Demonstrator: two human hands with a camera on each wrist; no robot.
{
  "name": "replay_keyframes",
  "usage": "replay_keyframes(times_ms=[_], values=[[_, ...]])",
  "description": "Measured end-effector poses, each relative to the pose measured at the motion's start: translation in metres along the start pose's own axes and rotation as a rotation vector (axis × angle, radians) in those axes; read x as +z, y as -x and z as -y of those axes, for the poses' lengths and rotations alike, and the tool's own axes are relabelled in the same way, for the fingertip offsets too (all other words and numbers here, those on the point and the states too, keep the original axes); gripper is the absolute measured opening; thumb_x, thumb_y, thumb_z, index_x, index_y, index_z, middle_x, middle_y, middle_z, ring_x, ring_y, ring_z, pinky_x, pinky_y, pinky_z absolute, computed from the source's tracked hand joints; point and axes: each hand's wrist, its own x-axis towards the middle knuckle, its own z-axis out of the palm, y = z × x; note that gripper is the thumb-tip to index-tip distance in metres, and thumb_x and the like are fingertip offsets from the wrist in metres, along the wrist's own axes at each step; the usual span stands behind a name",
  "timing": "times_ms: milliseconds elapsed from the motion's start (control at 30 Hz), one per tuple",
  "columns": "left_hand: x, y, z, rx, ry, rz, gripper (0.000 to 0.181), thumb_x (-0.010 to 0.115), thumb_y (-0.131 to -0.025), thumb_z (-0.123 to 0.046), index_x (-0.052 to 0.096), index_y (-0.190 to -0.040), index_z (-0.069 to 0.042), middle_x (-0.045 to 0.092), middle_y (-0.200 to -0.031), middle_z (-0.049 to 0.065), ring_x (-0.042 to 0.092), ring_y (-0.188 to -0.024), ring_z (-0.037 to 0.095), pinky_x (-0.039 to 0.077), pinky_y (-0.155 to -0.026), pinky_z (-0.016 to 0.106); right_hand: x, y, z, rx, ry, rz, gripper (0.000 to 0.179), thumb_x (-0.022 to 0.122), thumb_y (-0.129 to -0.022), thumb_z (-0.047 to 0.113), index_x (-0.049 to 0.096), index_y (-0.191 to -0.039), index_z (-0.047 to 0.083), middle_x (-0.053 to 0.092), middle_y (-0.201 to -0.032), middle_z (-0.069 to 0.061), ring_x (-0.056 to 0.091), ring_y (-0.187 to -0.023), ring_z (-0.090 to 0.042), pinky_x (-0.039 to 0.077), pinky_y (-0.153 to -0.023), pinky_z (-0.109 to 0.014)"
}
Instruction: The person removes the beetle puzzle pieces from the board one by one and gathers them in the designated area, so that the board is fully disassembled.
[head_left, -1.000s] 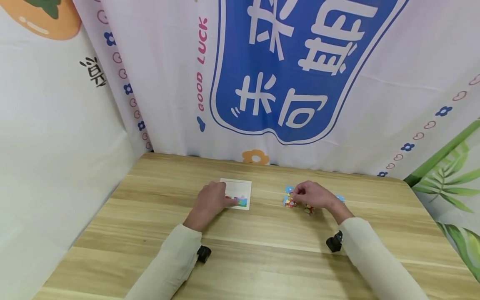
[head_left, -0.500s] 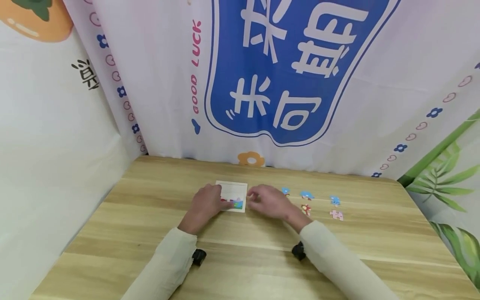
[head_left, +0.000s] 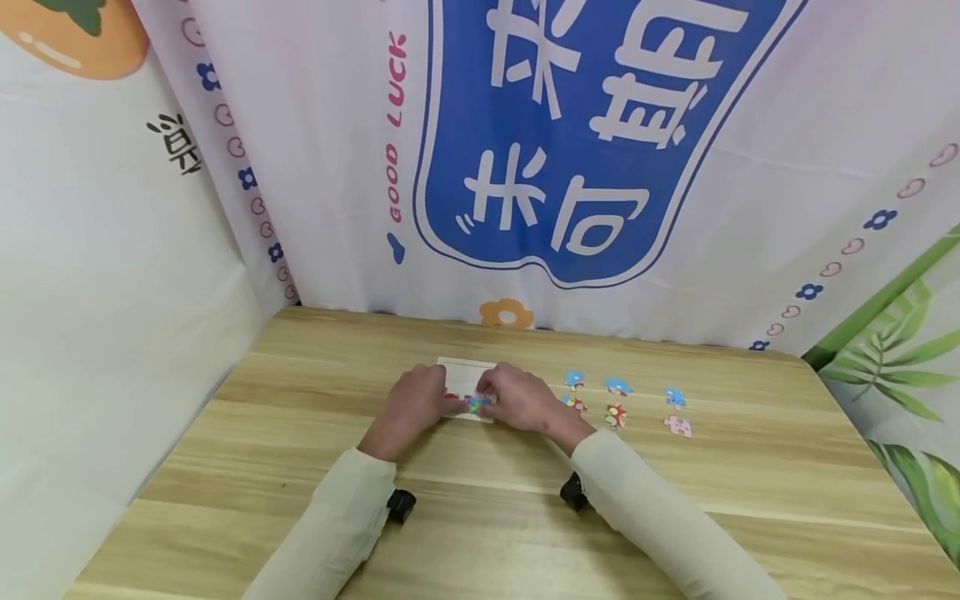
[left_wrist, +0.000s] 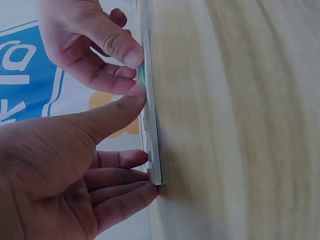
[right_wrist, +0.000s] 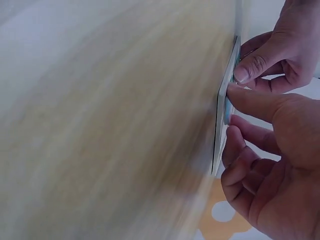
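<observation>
A small white puzzle board [head_left: 467, 375] lies on the table with a few coloured pieces along its near side. My left hand [head_left: 411, 407] rests on its left side. In the left wrist view the left thumb [left_wrist: 131, 97] presses on the board's face, and the other fingers touch its edge, nearly straight. Above the right part of the board, my right hand [head_left: 522, 400] pinches a puzzle piece [right_wrist: 228, 111] between thumb and fingertip, right at the board's surface. Only a bluish edge of that piece shows; the fingers hide the rest.
To the right lie several loose pieces: blue ones, such as a blue piece [head_left: 675, 397], a red piece [head_left: 616, 415] and a pink piece [head_left: 678, 426]. The wooden table [head_left: 495, 517] meets a printed curtain [head_left: 337, 208] at its back edge.
My right hand has come left from the loose pieces to the board with a puzzle piece. The left hand has stayed at the board's left side.
</observation>
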Motion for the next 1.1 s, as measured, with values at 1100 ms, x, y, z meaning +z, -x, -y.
replay_keyframes(times_ms=[1100], values=[[-0.001, -0.001, 0.002, -0.001, 0.031, 0.015, 0.037, 0.082, -0.090, -0.022, 0.055, -0.071, -0.006, 0.049, -0.065, 0.003, 0.042, -0.057, 0.017, 0.034, -0.052, 0.030, -0.113, 0.195, -0.150, 0.254, -0.268, 0.192, 0.005, 0.071, -0.094, 0.004, 0.070, -0.091, 0.007, 0.064, -0.084, 0.000, 0.053, -0.075, -0.016, 0.045, -0.066, -0.028]])
